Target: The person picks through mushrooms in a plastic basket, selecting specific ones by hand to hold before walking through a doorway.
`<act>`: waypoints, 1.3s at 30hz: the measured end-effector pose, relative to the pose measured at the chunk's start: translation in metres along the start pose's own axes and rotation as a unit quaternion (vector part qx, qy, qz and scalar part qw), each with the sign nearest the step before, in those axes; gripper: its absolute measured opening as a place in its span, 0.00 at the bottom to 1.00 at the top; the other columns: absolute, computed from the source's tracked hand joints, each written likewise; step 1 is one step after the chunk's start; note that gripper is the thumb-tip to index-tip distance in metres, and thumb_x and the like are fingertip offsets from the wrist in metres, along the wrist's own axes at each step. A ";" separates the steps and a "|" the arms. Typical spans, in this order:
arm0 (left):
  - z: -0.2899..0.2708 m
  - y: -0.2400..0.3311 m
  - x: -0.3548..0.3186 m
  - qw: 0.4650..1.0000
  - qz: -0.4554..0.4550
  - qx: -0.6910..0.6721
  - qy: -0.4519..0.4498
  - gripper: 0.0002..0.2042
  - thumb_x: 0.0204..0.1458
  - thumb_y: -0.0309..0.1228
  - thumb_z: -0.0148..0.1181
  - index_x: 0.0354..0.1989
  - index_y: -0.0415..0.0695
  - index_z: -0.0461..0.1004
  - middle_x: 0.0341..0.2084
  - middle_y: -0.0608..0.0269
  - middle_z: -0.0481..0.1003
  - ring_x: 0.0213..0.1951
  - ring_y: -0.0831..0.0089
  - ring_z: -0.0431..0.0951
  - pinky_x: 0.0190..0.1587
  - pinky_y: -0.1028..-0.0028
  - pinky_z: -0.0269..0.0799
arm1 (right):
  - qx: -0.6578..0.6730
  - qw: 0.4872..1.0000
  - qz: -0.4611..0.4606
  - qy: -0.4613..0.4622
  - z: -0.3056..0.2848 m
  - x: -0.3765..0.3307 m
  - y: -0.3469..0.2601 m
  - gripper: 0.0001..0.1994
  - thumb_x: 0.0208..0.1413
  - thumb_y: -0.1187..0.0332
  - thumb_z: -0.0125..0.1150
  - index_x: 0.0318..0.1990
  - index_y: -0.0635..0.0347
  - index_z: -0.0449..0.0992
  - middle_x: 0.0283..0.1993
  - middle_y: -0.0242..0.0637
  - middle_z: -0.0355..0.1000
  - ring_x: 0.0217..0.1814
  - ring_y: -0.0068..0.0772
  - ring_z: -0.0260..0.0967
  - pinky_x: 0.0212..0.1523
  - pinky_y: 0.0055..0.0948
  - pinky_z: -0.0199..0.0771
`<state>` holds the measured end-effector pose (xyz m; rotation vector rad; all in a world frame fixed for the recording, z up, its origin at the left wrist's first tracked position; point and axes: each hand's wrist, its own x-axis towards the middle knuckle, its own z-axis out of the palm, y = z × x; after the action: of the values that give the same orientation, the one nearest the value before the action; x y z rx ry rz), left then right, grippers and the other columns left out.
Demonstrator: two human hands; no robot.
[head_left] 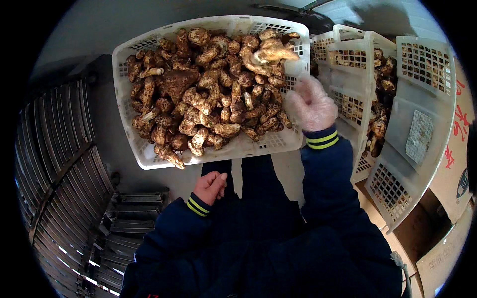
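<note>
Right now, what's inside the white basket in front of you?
The white basket holds a heap of brown mushrooms, some with pale stems. The right hand, in a thin clear glove, is at its right rim. The lower layers are hidden.

A white plastic basket (130,107) heaped with brown mushrooms (208,94) sits ahead. The right hand (311,104), in a thin clear glove, grips its right rim; the bare left hand (210,186) curls beneath its near edge. More baskets (427,99) stand right

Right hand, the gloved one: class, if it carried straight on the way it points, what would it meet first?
Probably the white basket's right rim, then the brown mushrooms piled just inside. The right hand points up and left, already at that edge, though depth is unclear.
</note>
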<state>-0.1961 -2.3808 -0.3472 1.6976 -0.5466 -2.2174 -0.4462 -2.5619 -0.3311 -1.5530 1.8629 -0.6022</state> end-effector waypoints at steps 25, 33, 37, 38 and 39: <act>-0.018 -0.035 -0.006 0.984 0.140 0.111 0.003 0.16 0.57 0.42 0.49 0.23 0.43 0.68 0.12 0.68 0.67 0.14 0.82 0.65 0.18 0.82 0.59 | 0.142 0.977 0.065 -0.146 0.043 -0.055 0.077 0.28 0.41 0.65 0.67 0.53 0.56 0.66 0.34 0.38 0.70 0.34 0.33 0.70 0.36 0.31 0.72; -0.003 -0.061 -0.011 0.985 0.142 0.095 0.027 0.16 0.57 0.41 0.49 0.22 0.43 0.67 0.12 0.68 0.67 0.14 0.82 0.65 0.17 0.82 0.58 | 0.579 0.765 0.257 -0.117 0.014 -0.045 0.066 0.11 0.53 0.75 0.56 0.45 0.60 0.70 0.39 0.32 0.71 0.40 0.28 0.70 0.40 0.29 0.74; 0.015 -0.073 -0.018 0.987 0.113 0.098 0.052 0.16 0.57 0.41 0.49 0.22 0.42 0.68 0.12 0.68 0.67 0.14 0.81 0.65 0.17 0.82 0.59 | 0.587 0.763 0.248 -0.109 0.021 -0.047 0.062 0.06 0.52 0.76 0.56 0.39 0.63 0.73 0.37 0.35 0.73 0.36 0.28 0.72 0.36 0.29 0.76; 0.022 -0.072 -0.017 0.986 0.125 0.099 0.054 0.16 0.57 0.41 0.49 0.22 0.42 0.68 0.12 0.68 0.67 0.14 0.81 0.65 0.17 0.82 0.59 | 0.599 0.753 0.254 -0.102 0.020 -0.048 0.060 0.07 0.52 0.77 0.56 0.39 0.64 0.73 0.37 0.36 0.73 0.37 0.29 0.72 0.36 0.30 0.76; 0.028 -0.072 -0.018 0.989 0.117 0.078 0.050 0.16 0.57 0.41 0.49 0.22 0.42 0.68 0.12 0.68 0.67 0.14 0.81 0.65 0.17 0.82 0.59 | 0.610 0.743 0.259 -0.095 0.021 -0.049 0.056 0.07 0.52 0.78 0.55 0.39 0.64 0.73 0.37 0.37 0.73 0.37 0.30 0.72 0.36 0.30 0.77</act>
<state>-0.2191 -2.3057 -0.3591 1.7080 -0.8651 -1.9596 -0.4644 -2.5019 -0.3759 -0.1853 1.1247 -1.0238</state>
